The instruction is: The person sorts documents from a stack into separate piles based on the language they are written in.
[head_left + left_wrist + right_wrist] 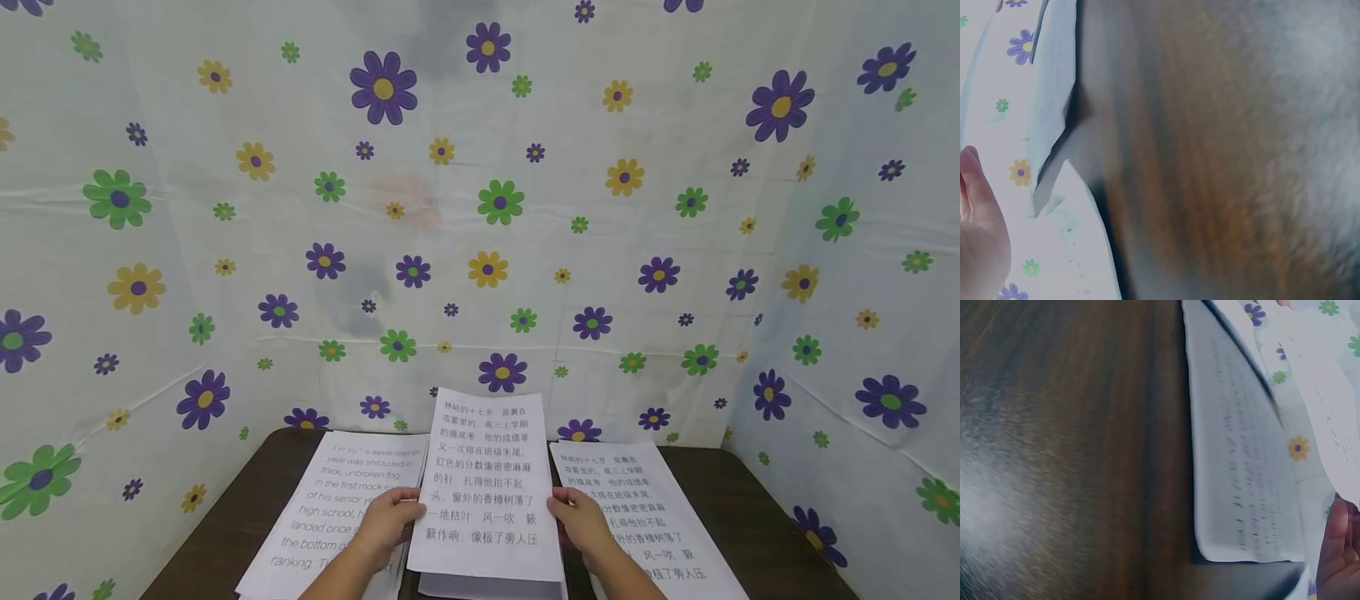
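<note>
Both hands hold up a white sheet of paper (483, 492) printed with Chinese text, its upper part curving back. My left hand (392, 521) pinches the left edge, and my right hand (581, 521) pinches the right edge. Beneath its lower edge shows more white paper (491, 587). At the left, partly behind my left arm, lies a paper stack with English text (322, 508). On the right, partly covered by my right hand and forearm, lies Chinese-printed paper (660, 517). The right wrist view shows the held sheet (1329, 400) above the fingers.
A dark brown wooden table (217, 517) lies under the papers. Behind it and on both sides hangs a white cloth (450, 225) with purple, green and yellow flowers. The table's back edge runs close to that cloth.
</note>
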### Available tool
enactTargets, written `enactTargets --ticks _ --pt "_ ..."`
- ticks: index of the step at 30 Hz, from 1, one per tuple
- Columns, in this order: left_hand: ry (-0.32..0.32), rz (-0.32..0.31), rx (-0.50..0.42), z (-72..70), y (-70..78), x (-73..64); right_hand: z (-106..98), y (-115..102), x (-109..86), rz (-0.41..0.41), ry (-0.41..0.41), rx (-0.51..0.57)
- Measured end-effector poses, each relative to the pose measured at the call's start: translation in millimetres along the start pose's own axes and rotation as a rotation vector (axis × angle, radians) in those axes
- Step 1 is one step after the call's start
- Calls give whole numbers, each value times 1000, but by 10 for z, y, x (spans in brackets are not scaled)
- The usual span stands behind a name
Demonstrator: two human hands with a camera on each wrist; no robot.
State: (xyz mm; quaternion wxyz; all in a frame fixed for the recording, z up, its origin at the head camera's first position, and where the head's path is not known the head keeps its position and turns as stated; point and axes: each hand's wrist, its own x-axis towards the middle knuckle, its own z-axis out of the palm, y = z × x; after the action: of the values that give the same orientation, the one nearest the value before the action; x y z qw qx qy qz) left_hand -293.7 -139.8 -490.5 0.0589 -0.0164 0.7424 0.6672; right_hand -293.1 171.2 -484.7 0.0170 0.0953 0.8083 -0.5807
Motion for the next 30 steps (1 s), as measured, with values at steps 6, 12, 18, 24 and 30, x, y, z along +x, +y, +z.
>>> enactTargets --ticks 6,12,18,24,30 --pt "-36 21 -42 -18 116 -3 -103 -130 -8 -47 -22 64" --pt "-38 23 -55 19 232 -20 -209 -266 -39 -72 -9 74" --pt "-60 47 -109 50 329 -32 -299 -347 -57 -99 -11 111" --pt "-82 77 -129 83 440 -43 -384 -424 -91 -127 -5 122" --pt "-100 103 -164 129 525 -62 -475 -492 -118 -147 20 97"
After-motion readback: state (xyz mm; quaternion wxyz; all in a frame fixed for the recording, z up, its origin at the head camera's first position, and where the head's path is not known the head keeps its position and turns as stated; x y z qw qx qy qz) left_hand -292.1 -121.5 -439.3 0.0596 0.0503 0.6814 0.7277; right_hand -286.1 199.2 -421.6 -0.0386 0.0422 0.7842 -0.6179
